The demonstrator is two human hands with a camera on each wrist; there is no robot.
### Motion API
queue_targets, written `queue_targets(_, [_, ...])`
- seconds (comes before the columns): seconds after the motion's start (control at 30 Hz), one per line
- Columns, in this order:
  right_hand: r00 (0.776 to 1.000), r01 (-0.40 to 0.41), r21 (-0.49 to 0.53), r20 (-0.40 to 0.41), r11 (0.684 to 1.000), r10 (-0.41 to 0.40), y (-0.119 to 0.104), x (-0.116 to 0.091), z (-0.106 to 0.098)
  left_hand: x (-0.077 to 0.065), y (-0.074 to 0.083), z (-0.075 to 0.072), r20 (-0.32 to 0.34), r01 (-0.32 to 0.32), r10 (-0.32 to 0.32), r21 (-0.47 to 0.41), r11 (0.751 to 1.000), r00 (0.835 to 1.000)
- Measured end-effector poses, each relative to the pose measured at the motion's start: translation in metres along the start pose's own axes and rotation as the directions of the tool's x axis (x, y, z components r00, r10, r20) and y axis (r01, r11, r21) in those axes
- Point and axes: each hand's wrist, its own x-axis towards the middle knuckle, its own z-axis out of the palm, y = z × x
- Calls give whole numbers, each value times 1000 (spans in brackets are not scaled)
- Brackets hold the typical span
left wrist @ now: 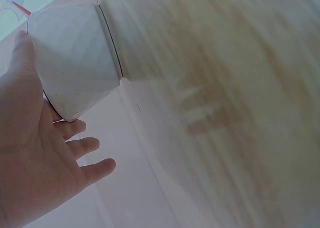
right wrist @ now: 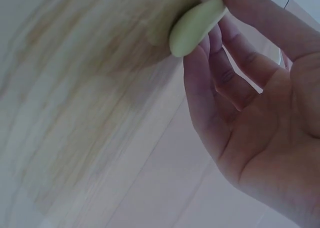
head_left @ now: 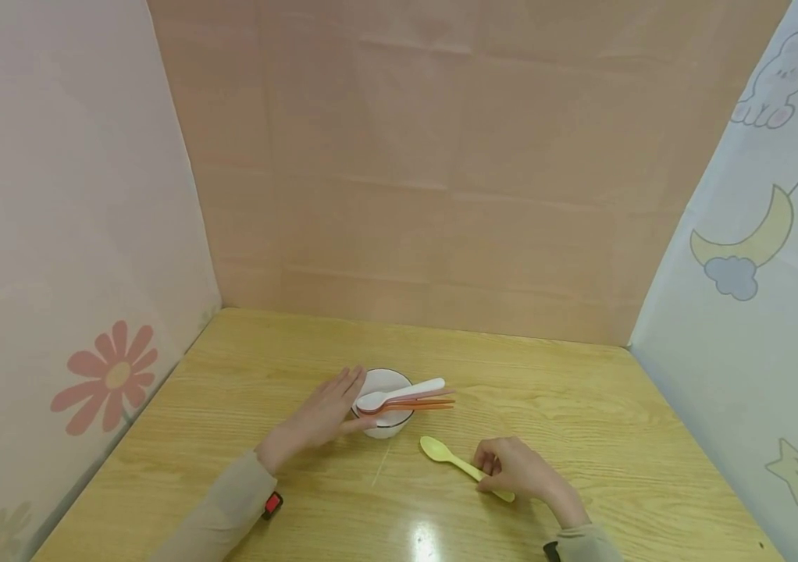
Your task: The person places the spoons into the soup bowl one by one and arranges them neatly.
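A white bowl (head_left: 386, 432) with a dark rim stands near the middle of the table. My left hand (head_left: 320, 411) holds it from the left, thumb on the near side and fingers toward the far side. Across its rim lie a white spoon (head_left: 416, 389), orange utensils (head_left: 434, 405) with thin handles and a pink handle (head_left: 449, 392), all pointing right. To the bowl's lower right, a yellow spoon (head_left: 461, 465) is at the tabletop. My right hand (head_left: 520, 470) pinches its handle between thumb and fingers; the handle's rounded end (right wrist: 192, 30) shows in the right wrist view.
The wood-grained table (head_left: 286, 499) is bounded by a tan cloth backdrop (head_left: 427, 195) behind. Pale printed sheets stand at its sides, a flower sheet (head_left: 40, 234) on the left and a moon sheet (head_left: 778, 328) on the right.
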Motion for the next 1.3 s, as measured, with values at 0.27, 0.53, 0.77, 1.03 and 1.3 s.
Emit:
queue_targets(0.27, [1000, -3, -14, -9, 1000, 2, -1, -1, -1, 0, 0, 1, -1, 5, -5, -9, 1000, 1000])
queue_targets(0.53, [1000, -17, -55, -13, 998, 16, -1, -2, -6, 0, 0, 0, -7, -5, 5, -6, 1000, 1000])
queue_targets(0.77, [999, -16, -94, -41, 995, 12, 4, -6, -15, 1, -2, 2, -7, -7, 7, -5, 1000, 1000])
queue_targets(1.03, [999, 4, -72, -50, 997, -7, 8, -6, -31, 0, -1, -1, 0, -8, 8, -17, 1000, 1000])
queue_targets(1.3, [997, 1, -108, -77, 994, -9, 13, -3, -49, 1, -3, 1, -2, -13, 13, 0, 1000, 1000])
